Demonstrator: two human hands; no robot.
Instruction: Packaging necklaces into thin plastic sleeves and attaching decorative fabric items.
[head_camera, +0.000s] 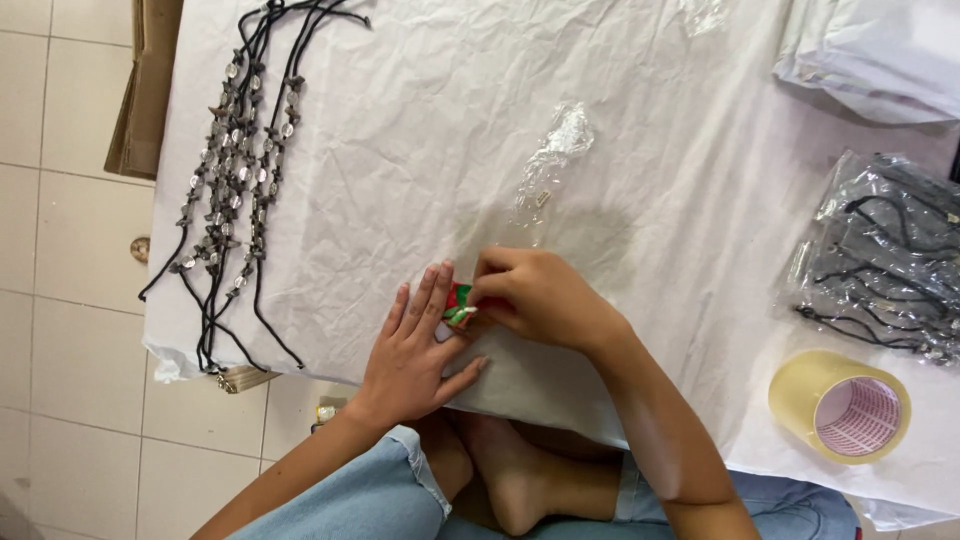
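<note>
My left hand (415, 350) lies flat with fingers spread on the white crumpled sheet (420, 150), its fingertips against a small red, green and white piece (460, 302). My right hand (535, 295) is curled over that piece and pinches it from the right. Both hands meet near the sheet's front edge. Just beyond them lies a small clear plastic bag (550, 160) with tiny bits inside.
Several black cord necklaces with metal beads (235, 170) lie stretched out at the left. A plastic bag of black cords (890, 260) sits at the right, with a roll of clear tape (840, 405) below it. White folded material (880, 50) at top right. Cardboard (145, 90) on the tiled floor.
</note>
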